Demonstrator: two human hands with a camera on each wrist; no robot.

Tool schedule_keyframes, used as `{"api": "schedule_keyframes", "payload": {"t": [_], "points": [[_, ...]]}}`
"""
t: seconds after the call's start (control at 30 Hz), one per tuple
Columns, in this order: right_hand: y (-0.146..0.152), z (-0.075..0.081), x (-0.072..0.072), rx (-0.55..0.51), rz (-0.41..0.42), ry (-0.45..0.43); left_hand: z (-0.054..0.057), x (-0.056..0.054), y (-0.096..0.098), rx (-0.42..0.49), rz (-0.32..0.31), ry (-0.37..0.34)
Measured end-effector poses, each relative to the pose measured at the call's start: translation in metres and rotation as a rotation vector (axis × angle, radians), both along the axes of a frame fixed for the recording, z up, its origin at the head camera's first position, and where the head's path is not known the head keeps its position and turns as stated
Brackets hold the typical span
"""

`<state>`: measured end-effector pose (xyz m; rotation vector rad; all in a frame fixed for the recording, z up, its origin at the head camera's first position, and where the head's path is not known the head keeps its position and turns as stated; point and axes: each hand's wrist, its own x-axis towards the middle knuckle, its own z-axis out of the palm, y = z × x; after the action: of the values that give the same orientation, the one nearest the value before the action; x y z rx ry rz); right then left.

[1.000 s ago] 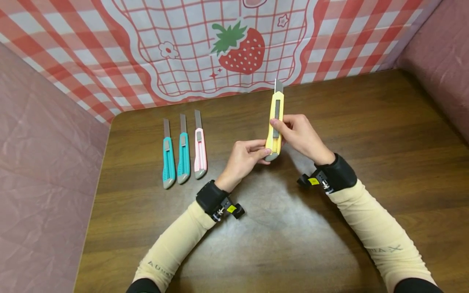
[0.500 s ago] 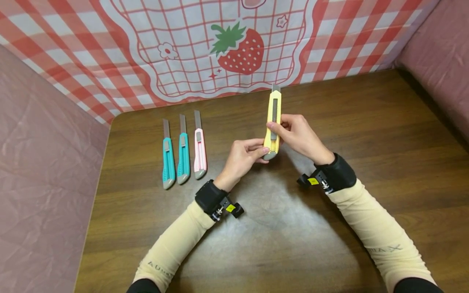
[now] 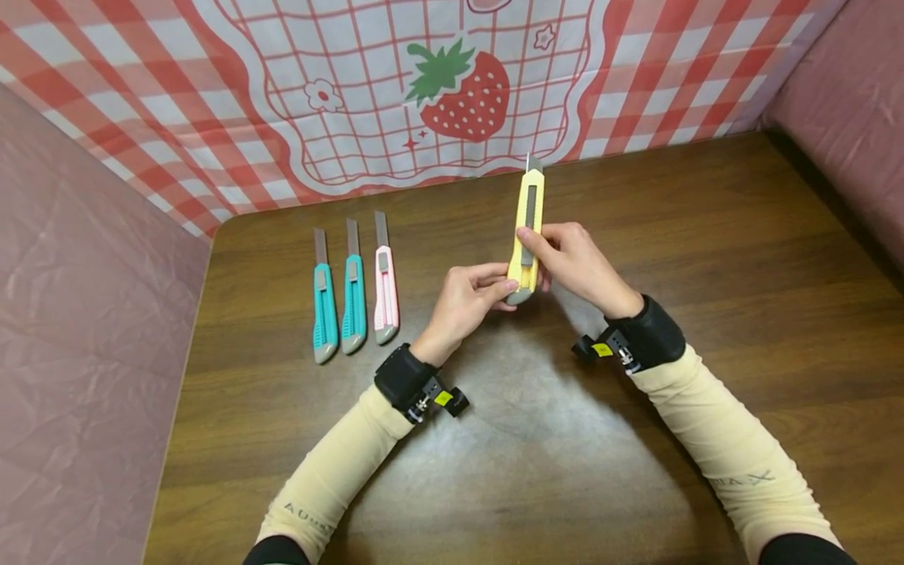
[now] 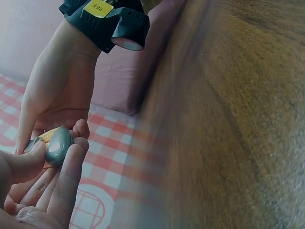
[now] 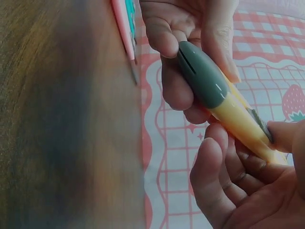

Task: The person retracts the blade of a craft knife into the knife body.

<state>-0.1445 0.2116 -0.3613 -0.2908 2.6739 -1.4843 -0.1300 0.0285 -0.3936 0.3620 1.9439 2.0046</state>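
A yellow utility knife (image 3: 534, 200) is held up over the table in the head view, with a short length of blade (image 3: 534, 162) showing at its far end. My left hand (image 3: 462, 304) pinches its grey end cap (image 4: 59, 147) between thumb and fingers. Higher on the body, my right hand (image 3: 581, 265) grips it, its thumb on the dark slider (image 5: 260, 125) in the right wrist view. To the left lie two teal utility knives (image 3: 324, 314) and a pink one (image 3: 385, 302), side by side with blades out and pointing away from me.
Wood-grain tabletop (image 3: 706, 235) spreads around both arms. Behind its far edge hangs a red-and-white checked cloth (image 3: 650, 71) with a strawberry print. Pink fabric (image 3: 85, 314) stands along the left side, and more pink fabric (image 3: 847, 118) at the right.
The yellow utility knife has shifted slightly left. Its showing blade looked shorter half a second ago and looks longer again now. Both hands keep their hold; the other knives have not moved.
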Motion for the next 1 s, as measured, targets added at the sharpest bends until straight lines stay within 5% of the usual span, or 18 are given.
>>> {"api": "schedule_keyframes", "payload": {"t": [1.0], "points": [[-0.0017, -0.0006, 0.0015, 0.011, 0.066, -0.010, -0.0016, 0.0012, 0.0001, 0.020, -0.006, -0.005]]}}
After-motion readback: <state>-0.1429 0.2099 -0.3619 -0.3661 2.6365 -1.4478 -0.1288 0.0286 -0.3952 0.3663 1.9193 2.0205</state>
